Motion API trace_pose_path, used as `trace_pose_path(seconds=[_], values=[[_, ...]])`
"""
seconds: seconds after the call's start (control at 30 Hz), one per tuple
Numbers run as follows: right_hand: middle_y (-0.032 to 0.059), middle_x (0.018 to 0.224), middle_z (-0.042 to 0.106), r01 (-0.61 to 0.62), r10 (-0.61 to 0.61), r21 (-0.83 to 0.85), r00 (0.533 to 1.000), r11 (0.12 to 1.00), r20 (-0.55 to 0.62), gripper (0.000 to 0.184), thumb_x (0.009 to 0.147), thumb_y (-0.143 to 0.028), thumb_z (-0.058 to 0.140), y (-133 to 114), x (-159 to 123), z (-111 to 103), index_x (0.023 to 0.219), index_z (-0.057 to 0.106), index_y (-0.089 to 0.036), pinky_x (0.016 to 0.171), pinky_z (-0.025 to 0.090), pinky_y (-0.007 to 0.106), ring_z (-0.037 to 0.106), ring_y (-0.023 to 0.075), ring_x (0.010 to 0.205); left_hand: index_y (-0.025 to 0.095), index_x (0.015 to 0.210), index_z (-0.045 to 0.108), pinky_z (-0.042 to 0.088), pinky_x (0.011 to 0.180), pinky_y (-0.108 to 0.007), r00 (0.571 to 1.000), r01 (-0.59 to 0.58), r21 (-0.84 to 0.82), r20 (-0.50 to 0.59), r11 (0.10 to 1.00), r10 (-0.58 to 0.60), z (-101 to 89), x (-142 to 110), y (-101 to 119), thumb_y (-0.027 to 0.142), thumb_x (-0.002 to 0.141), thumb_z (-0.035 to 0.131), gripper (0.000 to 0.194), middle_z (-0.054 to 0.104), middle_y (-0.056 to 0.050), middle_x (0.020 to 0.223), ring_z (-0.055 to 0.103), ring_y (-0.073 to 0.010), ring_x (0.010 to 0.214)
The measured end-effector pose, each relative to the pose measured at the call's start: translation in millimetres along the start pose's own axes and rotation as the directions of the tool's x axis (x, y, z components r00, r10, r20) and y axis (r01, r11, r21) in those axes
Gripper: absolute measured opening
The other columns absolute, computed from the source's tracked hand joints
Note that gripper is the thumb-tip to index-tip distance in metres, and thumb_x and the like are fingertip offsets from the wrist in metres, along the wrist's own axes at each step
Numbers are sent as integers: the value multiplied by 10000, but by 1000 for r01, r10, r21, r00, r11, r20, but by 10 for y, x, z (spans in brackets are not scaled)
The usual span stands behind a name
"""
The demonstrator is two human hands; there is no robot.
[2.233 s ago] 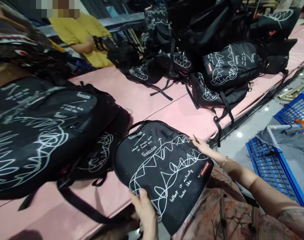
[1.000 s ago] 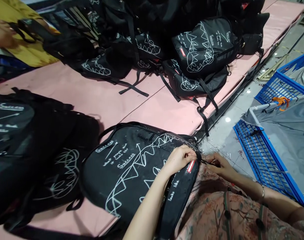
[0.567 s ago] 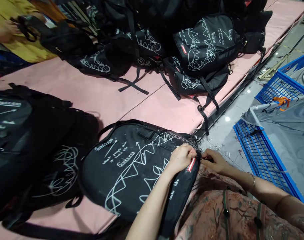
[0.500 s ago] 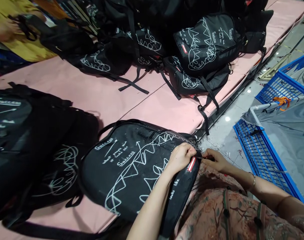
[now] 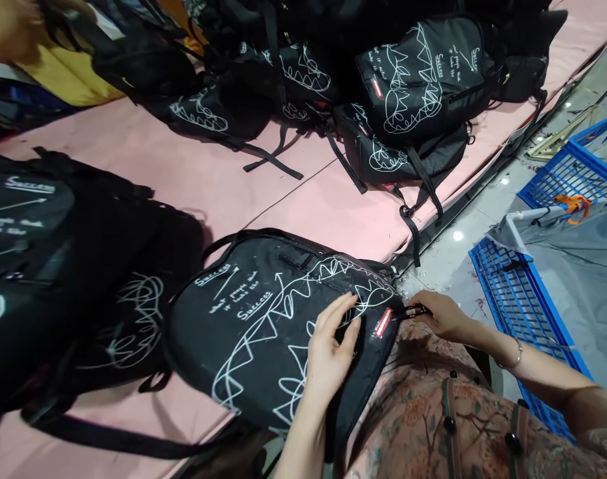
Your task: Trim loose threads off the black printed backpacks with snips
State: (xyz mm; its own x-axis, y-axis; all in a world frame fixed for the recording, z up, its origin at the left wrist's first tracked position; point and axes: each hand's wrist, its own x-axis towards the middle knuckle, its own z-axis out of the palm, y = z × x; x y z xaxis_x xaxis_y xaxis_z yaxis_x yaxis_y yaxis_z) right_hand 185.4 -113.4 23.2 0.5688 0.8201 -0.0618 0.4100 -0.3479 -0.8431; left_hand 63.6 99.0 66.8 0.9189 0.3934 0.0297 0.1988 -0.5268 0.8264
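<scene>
Where the backpack [image 5: 193, 339] lies: across the near edge of the pink bench [image 5: 178, 166], front panel up, lower end overhanging toward the person's patterned clothing [image 5: 413, 412].
Left hand [image 5: 329, 352]: over the front panel, thumb set apart from the curved fingers, nothing visibly pinched; whether the fingertips touch the fabric I cannot tell.
Right hand [image 5: 445, 318]: just off the lower corner, beyond the bench's edge, fingers pinching a slim dark tool [image 5: 417, 311] that points at the seam beside the red label [image 5: 383, 323].
Good work at the seam: in my judgement, press the fabric flat with the left hand, fingertips out of the tool's line, and come in shallow to spare stitching and print.
Nearer blue basket [image 5: 520, 293]: on the floor off the bench's near edge, grey sheeting [image 5: 577, 259] over it, an orange strap [image 5: 575, 207] at the rim; contents hidden.
Farther blue basket [image 5: 547, 176]: some grey material shows; the rest is cut off.
</scene>
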Motion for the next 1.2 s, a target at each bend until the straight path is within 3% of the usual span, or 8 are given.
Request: trace_pose_path(seconds=[0.1, 0.23, 0.4, 0.5, 0.67, 0.8, 1.0, 1.2], values=[[26, 820, 515, -24, 0, 395, 998, 918, 60, 211, 804, -358, 529, -69, 59, 77, 926, 485, -192, 631, 352, 250, 462, 136, 711, 200, 1035, 595, 368, 994, -363, 995, 1, -9, -99, 1000, -2, 85, -174, 58, 277, 836, 496, 235, 580, -55, 1118, 504, -182, 1091], [-11, 688, 395, -53, 79, 787, 997, 615, 6, 422, 791, -604, 452, -164, 184, 107, 909, 442, -200, 509, 299, 220, 342, 94, 548, 200, 1016, 584, 400, 948, -350, 987, -39, 30, -155, 999, 43, 191, -296, 83, 246, 839, 507, 199, 586, -49, 1081, 524, -169, 1038], [-15, 716, 426, -42, 124, 634, 989, 773, -86, 315, 806, -470, 537, -127, 250, 3, 931, 456, -192, 582, 331, 215, 399, 97, 625, 181, 1071, 562, 376, 949, -385, 966, -233, 282, -43, 931, 255, 343, -195, 128, 246, 809, 556, 270, 552, -79, 1134, 469, -209, 1079], [-4, 752, 469, -26, 102, 540, 989, 841, -111, 287, 822, -435, 528, 5, 218, -31, 941, 464, -182, 610, 349, 220, 434, 107, 664, 182, 1013, 604, 387, 893, -414, 968, -241, 383, 29, 892, 249, 483, -51, 196, 247, 811, 540, 221, 567, -83, 1119, 473, -243, 1044], [20, 785, 529, 36, 9, 316, 990, 948, -139, 183, 834, -338, 525, 232, 173, -46, 880, 533, -161, 653, 370, 238, 485, 127, 723, 165, 738, 625, 424, 821, -364, 997, -79, 147, 13, 986, 78, 593, 144, 196, 202, 825, 488, 167, 626, -61, 923, 548, -196, 884], [18, 765, 536, 66, -49, 218, 995, 974, -83, 112, 828, -261, 519, 278, 185, -62, 826, 542, -152, 658, 369, 243, 486, 130, 716, 174, 714, 618, 447, 812, -309, 1000, 1, 54, -17, 999, 0, 542, 193, 139, 219, 812, 513, 151, 626, -45, 928, 575, -157, 864], [3, 797, 556, 90, -103, 210, 993, 974, 52, 109, 808, -253, 563, 214, 283, -83, 862, 550, -160, 660, 374, 225, 507, 124, 739, 175, 704, 608, 435, 818, -310, 999, 32, 24, -13, 999, -32, 542, 196, 164, 199, 800, 514, 136, 619, -46, 927, 566, -161, 876], [4, 756, 562, 201, -204, 123, 979, 972, 7, 131, 813, -280, 576, 277, 390, -69, 818, 555, -151, 628, 358, 219, 499, 115, 687, 172, 700, 588, 433, 814, -305, 997, 34, -2, -64, 999, -34, 533, 228, 159, 206, 795, 514, 125, 615, -42, 893, 557, -159, 865]])
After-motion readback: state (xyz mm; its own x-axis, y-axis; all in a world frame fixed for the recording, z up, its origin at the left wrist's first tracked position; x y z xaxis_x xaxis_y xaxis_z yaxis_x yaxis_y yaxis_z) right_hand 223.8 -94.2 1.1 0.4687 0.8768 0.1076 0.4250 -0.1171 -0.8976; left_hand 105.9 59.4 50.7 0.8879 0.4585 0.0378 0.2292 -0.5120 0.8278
